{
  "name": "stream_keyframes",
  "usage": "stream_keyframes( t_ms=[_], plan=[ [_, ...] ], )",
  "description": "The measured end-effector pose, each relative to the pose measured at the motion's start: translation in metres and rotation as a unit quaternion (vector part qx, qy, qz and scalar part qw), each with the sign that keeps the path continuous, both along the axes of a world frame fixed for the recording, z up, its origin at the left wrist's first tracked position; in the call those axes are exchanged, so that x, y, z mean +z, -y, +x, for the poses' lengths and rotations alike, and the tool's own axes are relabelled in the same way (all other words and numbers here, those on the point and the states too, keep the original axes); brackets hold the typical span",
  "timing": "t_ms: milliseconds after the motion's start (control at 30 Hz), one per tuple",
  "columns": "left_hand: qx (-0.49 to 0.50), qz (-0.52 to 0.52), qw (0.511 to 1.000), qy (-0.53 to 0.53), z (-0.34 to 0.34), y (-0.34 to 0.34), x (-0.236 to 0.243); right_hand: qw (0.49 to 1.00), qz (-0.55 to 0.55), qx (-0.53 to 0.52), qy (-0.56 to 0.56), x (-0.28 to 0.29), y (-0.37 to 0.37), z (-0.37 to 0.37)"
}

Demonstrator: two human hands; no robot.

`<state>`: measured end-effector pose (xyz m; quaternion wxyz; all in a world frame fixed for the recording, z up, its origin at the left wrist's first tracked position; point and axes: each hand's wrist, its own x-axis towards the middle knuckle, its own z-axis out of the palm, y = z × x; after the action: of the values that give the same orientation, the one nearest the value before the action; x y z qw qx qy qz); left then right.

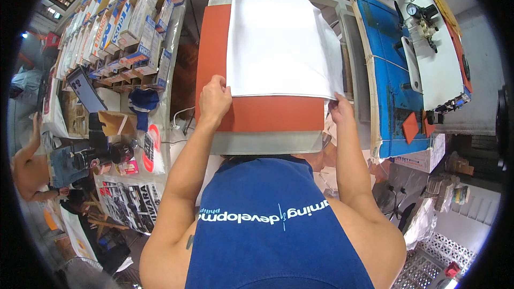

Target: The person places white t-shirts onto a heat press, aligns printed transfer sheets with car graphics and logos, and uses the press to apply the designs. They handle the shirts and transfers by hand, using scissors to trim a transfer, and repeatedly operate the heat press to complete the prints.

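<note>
A white cloth [281, 48] lies spread over an orange-red pad [278, 115] on a flat press bed. Its right side hangs past the pad's edge, with a few soft creases. My left hand [215, 99] is closed at the cloth's near left corner, fingertips pinching its edge while the hand rests on the pad. At the near right corner, just beyond the pad, my right hand [341, 109] pinches the cloth's edge between thumb and fingers. The cloth's near edge runs almost straight between both hands.
To the right stands a blue-covered press part [393, 80] with a pressure gauge [412, 10] and valve behind it. Shelves of narrow cardboard boxes [126, 27] fill the left, above a monitor [85, 90]. Another person [29, 160] is at the far left.
</note>
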<state>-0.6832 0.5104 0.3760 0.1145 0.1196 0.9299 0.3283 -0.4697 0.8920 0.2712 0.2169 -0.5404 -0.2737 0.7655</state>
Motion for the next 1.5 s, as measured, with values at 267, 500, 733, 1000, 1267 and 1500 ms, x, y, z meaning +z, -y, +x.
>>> stream_keyframes(
  t_ms=[267, 500, 733, 1000, 1267, 1500],
  plan=[
    [-0.277, 0.040, 0.908, -0.313, 0.008, 0.033, -0.023, 0.782, 0.559, 0.253, 0.109, 0.030, 0.023, -0.049],
    [-0.164, 0.174, 0.928, -0.287, 0.020, 0.085, -0.040, 0.950, 0.005, 0.295, -0.099, 0.024, 0.005, -0.067],
    [0.043, 0.205, 0.905, -0.371, -0.052, 0.205, -0.006, 0.731, 0.517, 0.315, 0.314, 0.064, 0.025, -0.036],
    [-0.002, -0.005, 0.894, -0.448, -0.264, 0.215, 0.139, 0.621, 0.710, 0.303, 0.137, 0.114, 0.129, 0.000],
    [0.027, -0.409, 0.911, -0.055, -0.332, 0.130, 0.167, 0.641, 0.702, 0.282, 0.131, 0.128, 0.156, 0.059],
    [0.025, -0.364, 0.927, -0.084, -0.326, 0.137, 0.181, 0.698, 0.659, 0.239, 0.147, 0.113, 0.154, 0.111]
  ],
)
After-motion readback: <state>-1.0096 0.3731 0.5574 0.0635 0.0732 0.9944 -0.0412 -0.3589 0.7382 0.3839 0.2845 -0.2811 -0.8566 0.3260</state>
